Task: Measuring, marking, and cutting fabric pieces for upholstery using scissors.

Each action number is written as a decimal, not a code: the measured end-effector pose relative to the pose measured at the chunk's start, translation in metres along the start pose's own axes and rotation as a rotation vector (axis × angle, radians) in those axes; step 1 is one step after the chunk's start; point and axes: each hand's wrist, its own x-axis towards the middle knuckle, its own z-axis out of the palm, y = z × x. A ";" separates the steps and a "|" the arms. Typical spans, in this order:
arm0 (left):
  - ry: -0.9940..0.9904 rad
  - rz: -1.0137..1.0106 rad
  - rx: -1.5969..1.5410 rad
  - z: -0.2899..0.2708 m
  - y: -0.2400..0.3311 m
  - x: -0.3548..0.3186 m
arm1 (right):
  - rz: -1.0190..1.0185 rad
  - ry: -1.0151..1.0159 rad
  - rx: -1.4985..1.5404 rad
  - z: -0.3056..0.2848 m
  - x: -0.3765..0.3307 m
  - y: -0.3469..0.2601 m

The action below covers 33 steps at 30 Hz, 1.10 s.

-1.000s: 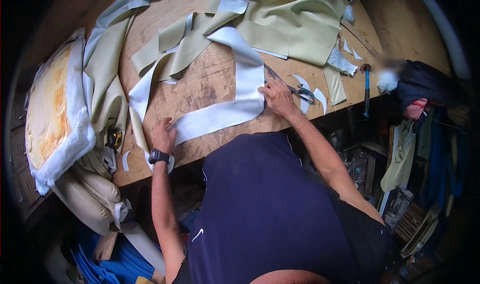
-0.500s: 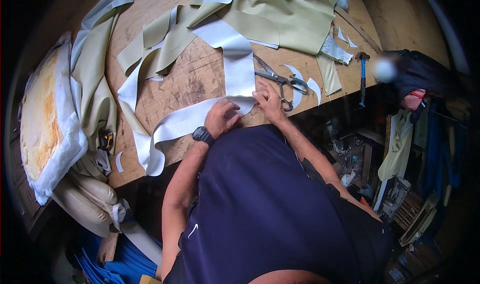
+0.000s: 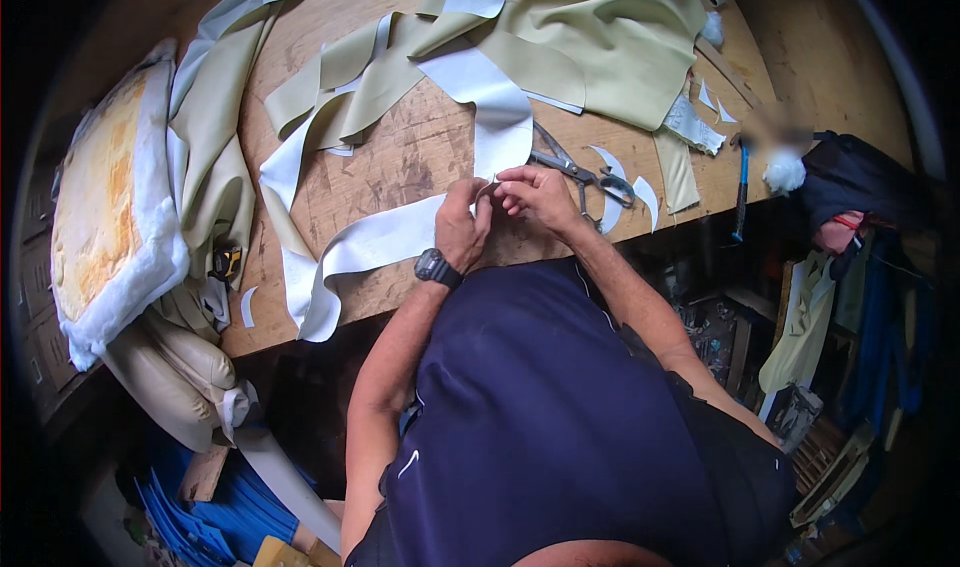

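Two pale vinyl strips, white side showing, come together at my hands near the table's front edge. One is the long strip (image 3: 385, 235), curving off to the left; the other, an upright strip (image 3: 502, 132), runs back toward the heap of cloth. My left hand (image 3: 461, 229), with a dark watch on its wrist, is closed round the end of the long strip. Close beside it my right hand (image 3: 543, 202) pinches the edge where both strips meet, the fingertips nearly touching my left thumb. The exact corner between the fingers is partly hidden. Large scissors (image 3: 577, 170) lie just beyond my right hand.
Cream vinyl sheets (image 3: 620, 52) cover the table's (image 3: 395, 162) back. White crescent offcuts (image 3: 647, 203) lie to the right, near a blue-handled hammer (image 3: 741, 192) at the edge. On the left stand a padded cushion (image 3: 110, 207) and a tape measure (image 3: 227, 263).
My hands have drawn together and lifted the strip edges off the table. The left hand went from lying on the strip to gripping its end. The whole view shifted slightly.
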 end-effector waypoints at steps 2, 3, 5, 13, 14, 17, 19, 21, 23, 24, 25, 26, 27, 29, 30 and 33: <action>0.037 -0.084 -0.102 -0.003 0.006 0.005 | -0.116 0.017 -0.222 0.003 -0.002 -0.006; 0.035 -0.086 -0.101 -0.006 0.010 0.007 | -0.233 0.040 -0.440 0.004 -0.003 -0.008; -0.003 -0.166 -0.069 -0.011 0.020 0.009 | -0.332 0.100 -0.463 0.008 -0.001 -0.008; -0.024 -0.170 0.148 -0.019 0.027 0.010 | -0.440 0.057 -0.723 0.014 -0.006 -0.022; -0.016 -0.236 0.062 -0.021 0.028 0.010 | -0.440 0.058 -0.719 0.015 -0.006 -0.023; 0.018 -0.361 -0.152 -0.021 0.017 0.004 | -0.380 0.046 -0.639 0.021 -0.004 -0.022; 0.045 -0.412 -0.282 -0.023 0.006 0.001 | -0.336 0.032 -0.540 0.024 -0.002 -0.019; -0.044 -0.425 -0.397 -0.018 0.012 0.010 | -0.309 0.082 -0.483 0.014 0.001 -0.005; -0.105 -0.313 -0.157 -0.015 0.000 0.014 | -0.219 0.132 -0.461 0.006 -0.004 -0.012; -0.149 -0.265 -0.080 -0.011 0.004 0.018 | -0.382 0.163 -0.511 -0.009 0.001 0.008; -0.158 -0.346 -0.194 -0.011 -0.005 0.013 | -0.211 0.131 -0.422 -0.007 -0.003 0.000; -0.204 -0.371 -0.142 -0.010 -0.010 0.013 | -0.452 0.155 -0.635 -0.017 -0.003 0.010; -0.157 -0.363 -0.215 -0.009 -0.011 0.013 | -0.249 0.066 -0.739 -0.012 -0.010 -0.020; -0.254 -0.194 -0.076 -0.006 -0.003 0.021 | -0.520 0.345 -0.666 -0.020 0.015 0.028; -0.204 -0.130 -0.111 -0.005 -0.022 0.020 | -0.502 0.392 -0.626 -0.016 0.002 0.012; -0.224 -0.052 -0.053 0.021 -0.007 0.026 | -0.588 0.572 -0.548 -0.047 -0.034 0.011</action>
